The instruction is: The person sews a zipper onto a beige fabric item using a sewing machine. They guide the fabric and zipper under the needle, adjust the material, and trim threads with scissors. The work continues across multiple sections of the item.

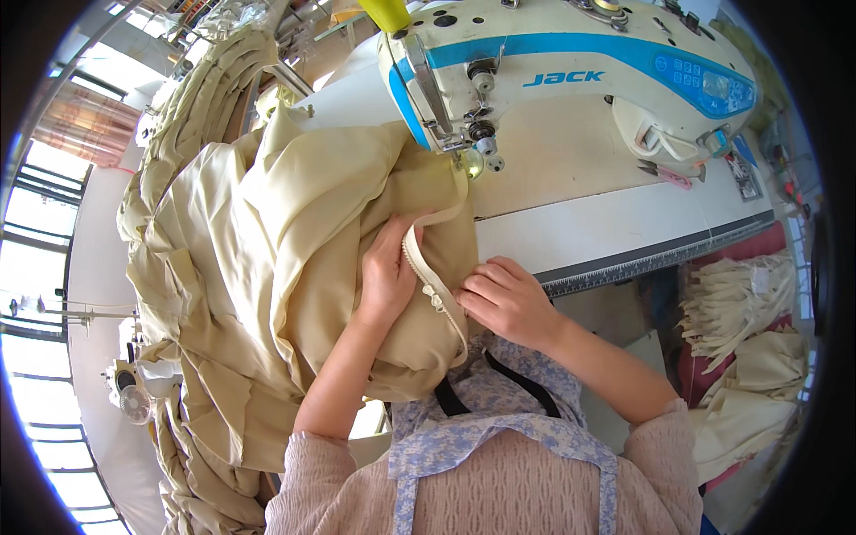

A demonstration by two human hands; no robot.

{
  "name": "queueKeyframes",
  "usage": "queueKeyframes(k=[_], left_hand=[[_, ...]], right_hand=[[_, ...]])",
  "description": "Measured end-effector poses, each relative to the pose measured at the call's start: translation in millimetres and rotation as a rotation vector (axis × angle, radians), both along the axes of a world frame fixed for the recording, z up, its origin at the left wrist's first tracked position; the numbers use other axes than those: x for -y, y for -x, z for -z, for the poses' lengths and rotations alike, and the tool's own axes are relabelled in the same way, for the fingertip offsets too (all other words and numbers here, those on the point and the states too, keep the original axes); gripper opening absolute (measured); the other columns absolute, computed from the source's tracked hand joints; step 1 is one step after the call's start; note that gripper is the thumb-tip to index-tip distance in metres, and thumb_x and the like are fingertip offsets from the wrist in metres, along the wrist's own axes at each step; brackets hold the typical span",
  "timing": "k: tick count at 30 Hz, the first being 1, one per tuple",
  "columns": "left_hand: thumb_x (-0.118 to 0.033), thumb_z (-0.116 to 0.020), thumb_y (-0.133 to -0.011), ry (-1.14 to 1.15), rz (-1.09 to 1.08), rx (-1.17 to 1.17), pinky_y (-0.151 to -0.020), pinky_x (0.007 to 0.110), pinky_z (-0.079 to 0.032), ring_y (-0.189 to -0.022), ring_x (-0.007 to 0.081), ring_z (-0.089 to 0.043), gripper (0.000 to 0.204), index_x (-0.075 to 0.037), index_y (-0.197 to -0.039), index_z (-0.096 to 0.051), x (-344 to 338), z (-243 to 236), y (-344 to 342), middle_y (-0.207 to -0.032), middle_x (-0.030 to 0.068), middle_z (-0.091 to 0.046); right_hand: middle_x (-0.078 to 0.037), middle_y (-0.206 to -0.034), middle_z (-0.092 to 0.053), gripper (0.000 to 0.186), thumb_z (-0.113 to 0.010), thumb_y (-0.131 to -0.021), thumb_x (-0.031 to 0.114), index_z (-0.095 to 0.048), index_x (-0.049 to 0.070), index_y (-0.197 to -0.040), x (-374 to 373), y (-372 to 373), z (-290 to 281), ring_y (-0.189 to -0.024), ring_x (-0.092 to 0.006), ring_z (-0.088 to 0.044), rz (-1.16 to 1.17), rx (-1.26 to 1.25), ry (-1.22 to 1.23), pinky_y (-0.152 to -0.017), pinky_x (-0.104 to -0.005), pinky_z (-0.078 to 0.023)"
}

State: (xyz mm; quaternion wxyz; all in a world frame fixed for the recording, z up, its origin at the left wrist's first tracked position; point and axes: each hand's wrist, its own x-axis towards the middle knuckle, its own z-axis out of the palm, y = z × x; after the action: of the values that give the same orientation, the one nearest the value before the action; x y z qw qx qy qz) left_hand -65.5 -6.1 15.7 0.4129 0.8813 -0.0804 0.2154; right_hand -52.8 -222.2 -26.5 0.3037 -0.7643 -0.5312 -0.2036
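Beige fabric (312, 201) is bunched on the left side of the sewing machine (571, 62), and one corner runs under its needle area. A cream zipper (415, 260) with a slider curves from the presser foot (465, 162) down over the cloth toward my lap. My left hand (389, 275) is closed at the zipper's upper bend, its fingertips partly hidden behind the tape. To the right of the zipper, my right hand (506, 301) has its fingers curled and pressed together at the cloth's right edge; the fingertips are partly hidden.
A ruler strip (642, 263) runs along the table's front edge. Pink-handled thread snips (667, 175) lie under the machine arm. Long draped beige pieces (192, 116) hang at the left. Stacked cream pieces (740, 303) lie at the right, below table height.
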Motion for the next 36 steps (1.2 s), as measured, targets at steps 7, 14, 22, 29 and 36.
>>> queueKeyframes(k=[7, 14, 22, 29, 36], left_hand=[[-0.022, -0.054, -0.110, 0.348, -0.110, -0.202, -0.083, 0.027, -0.047, -0.087, 0.0080, -0.052, 0.028, 0.002, -0.114, -0.068, -33.5, -1.8, -19.2, -0.089, -0.0003, -0.065], [-0.007, -0.071, -0.086, -0.392, 0.265, 0.150, -0.112, 0.054, -0.047, -0.097, 0.0282, -0.069, 0.015, -0.003, -0.100, -0.069, 12.5, -45.1, -31.6, -0.103, 0.0111, -0.073], [-0.009, -0.074, -0.078, -0.642, 0.357, 0.131, -0.108, 0.053, -0.048, -0.111, 0.0252, -0.071, 0.028, -0.005, -0.106, -0.071, 10.1, -13.3, -21.0, -0.110, 0.0043, -0.075], [-0.012, -0.079, -0.072, -0.636, 0.426, 0.229, -0.113, 0.055, -0.044, -0.110, 0.0232, -0.070, 0.028, -0.006, -0.098, -0.068, 9.0, -11.2, -34.9, -0.099, 0.0041, -0.072], [-0.012, -0.073, -0.079, -0.619, 0.468, 0.180, -0.114, 0.060, -0.043, -0.110, 0.0238, -0.073, 0.017, -0.006, -0.094, -0.069, 8.3, -12.1, -40.5, -0.100, 0.0048, -0.074]], right_hand=[[-0.004, -0.091, -0.060, 0.011, -0.070, -0.081, 0.008, -0.068, 0.004, -0.092, -26.9, -20.0, -11.1, -0.092, -0.0200, -0.062, -0.009, 0.035, -0.087, -0.092, -0.0356, -0.052], [-0.006, -0.100, -0.069, 0.022, -0.076, -0.074, 0.010, -0.073, 0.005, -0.095, 21.5, -24.2, -4.9, -0.097, -0.0236, -0.067, -0.186, 0.033, -0.149, -0.092, -0.0401, -0.056], [-0.005, -0.105, -0.071, 0.027, -0.079, -0.072, 0.015, -0.075, 0.007, -0.098, 25.4, -22.9, -1.3, -0.106, -0.0224, -0.068, -0.152, -0.013, -0.032, -0.099, -0.0425, -0.054], [0.000, -0.109, -0.072, 0.030, -0.077, -0.075, 0.020, -0.078, 0.012, -0.104, 27.3, -25.3, -6.2, -0.105, -0.0174, -0.067, -0.176, -0.066, 0.022, -0.098, -0.0390, -0.051], [0.003, -0.101, -0.073, 0.034, -0.078, -0.074, 0.022, -0.079, 0.014, -0.107, 24.7, -25.7, -9.3, -0.099, -0.0146, -0.067, -0.121, -0.056, 0.026, -0.084, -0.0361, -0.051]])
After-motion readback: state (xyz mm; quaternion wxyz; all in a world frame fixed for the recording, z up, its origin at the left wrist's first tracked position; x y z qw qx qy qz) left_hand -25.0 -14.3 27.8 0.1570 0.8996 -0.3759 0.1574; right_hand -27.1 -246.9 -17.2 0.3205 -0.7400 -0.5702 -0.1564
